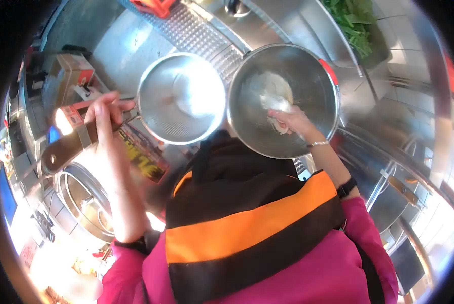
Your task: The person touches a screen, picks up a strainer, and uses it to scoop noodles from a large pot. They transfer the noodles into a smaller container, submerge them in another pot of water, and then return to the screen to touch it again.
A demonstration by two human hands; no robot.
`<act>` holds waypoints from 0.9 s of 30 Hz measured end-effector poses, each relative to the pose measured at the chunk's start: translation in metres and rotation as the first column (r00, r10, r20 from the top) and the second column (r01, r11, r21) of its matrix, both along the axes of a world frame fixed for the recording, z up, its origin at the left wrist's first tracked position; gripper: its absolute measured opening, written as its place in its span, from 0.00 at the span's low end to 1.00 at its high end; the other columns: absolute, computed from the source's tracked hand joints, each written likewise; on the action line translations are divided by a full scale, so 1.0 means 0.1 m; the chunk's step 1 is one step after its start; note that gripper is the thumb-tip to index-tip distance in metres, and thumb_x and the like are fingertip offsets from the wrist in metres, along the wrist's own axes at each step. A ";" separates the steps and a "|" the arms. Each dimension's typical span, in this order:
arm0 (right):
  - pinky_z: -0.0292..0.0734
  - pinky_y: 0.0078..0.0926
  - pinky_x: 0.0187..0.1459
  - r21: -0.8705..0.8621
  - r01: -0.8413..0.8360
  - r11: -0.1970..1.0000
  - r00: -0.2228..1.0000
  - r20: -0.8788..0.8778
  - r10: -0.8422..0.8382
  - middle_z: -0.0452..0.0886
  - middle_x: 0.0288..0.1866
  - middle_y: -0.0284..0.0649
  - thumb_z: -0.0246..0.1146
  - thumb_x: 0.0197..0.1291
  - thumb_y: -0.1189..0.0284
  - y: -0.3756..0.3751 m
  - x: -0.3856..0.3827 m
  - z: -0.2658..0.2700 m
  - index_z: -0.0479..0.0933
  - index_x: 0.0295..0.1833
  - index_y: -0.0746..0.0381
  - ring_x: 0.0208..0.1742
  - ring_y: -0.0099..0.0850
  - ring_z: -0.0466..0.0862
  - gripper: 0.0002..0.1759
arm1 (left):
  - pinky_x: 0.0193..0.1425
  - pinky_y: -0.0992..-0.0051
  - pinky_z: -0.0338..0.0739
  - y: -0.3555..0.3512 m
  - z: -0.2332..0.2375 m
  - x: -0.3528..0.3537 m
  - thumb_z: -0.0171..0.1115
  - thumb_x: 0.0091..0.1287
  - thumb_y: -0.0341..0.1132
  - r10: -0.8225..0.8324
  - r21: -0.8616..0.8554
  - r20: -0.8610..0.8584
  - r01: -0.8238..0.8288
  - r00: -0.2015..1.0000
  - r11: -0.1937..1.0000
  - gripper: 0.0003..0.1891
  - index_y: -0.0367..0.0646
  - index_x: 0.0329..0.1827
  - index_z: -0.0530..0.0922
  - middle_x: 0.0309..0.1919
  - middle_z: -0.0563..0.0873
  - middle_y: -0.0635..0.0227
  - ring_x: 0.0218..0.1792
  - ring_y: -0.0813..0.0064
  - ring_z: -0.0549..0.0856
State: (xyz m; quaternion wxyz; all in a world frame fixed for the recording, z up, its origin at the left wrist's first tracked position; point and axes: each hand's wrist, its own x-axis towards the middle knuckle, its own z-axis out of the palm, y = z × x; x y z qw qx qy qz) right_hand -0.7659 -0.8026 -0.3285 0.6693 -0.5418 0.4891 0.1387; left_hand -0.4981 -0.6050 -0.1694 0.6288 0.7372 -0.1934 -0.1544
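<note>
The fingers of the right hand point(294, 121) are closing together on a clump of pale, soft food point(277, 96), with loose strands trailing beside the fingertips. The clump is lying inside the wide metal bowl point(313, 91), right of centre in the upper half of the frame. The forearm is crossing the bowl's near rim, a bracelet point(318, 144) and a dark wristband point(346, 188) showing along it.

The fingers of the left hand point(105, 121) are curling around the long brown handle point(62, 152) of a deep metal strainer point(182, 134), at upper left. The strainer is facing its open mouth upward, its rim just beside the bowl's; glare is hiding part of its inside.

Farther out, a ridged metal surface point(199, 33) is running past both vessels at the top, leafy greens point(352, 25) are sitting at upper right, and a round pot point(67, 187) is standing at lower left.

As for risks, the food is looking slick, so loose strands could be slipping out if the pinch loosens. The strainer's weight is hanging well off the handle, so a turning wrist could be tipping it or knocking its rim against the bowl.
</note>
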 end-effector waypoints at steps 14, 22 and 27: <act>0.61 0.10 0.18 -0.674 0.318 0.667 0.943 0.297 -0.149 0.71 0.19 0.26 0.56 0.55 0.68 -0.16 -0.68 2.61 0.75 0.38 0.64 0.18 0.12 0.68 0.11 | 0.32 0.84 0.66 -1.31 -0.52 -0.78 0.50 0.64 0.36 -0.494 -0.206 0.047 0.492 0.868 0.846 0.10 0.39 0.37 0.76 0.24 0.77 0.72 0.28 0.86 0.73; 0.67 0.15 0.32 -0.910 0.411 0.056 0.911 0.407 -0.069 0.75 0.31 0.34 0.53 0.57 0.64 -0.09 -0.74 3.95 0.74 0.43 0.65 0.31 0.19 0.73 0.16 | 0.29 0.79 0.68 -1.78 -1.46 -1.20 0.56 0.58 0.32 -0.541 -0.071 0.246 0.571 0.804 0.818 0.07 0.37 0.35 0.75 0.20 0.76 0.66 0.23 0.80 0.75; 0.66 0.18 0.39 -0.892 0.439 -0.106 0.898 0.438 0.040 0.75 0.36 0.37 0.50 0.57 0.61 -0.13 -0.68 4.26 0.73 0.45 0.66 0.37 0.22 0.74 0.20 | 0.32 0.64 0.72 -1.91 -1.78 -1.39 0.57 0.47 0.29 -0.569 0.102 0.310 0.568 0.761 0.816 0.06 0.45 0.30 0.78 0.21 0.78 0.57 0.25 0.57 0.78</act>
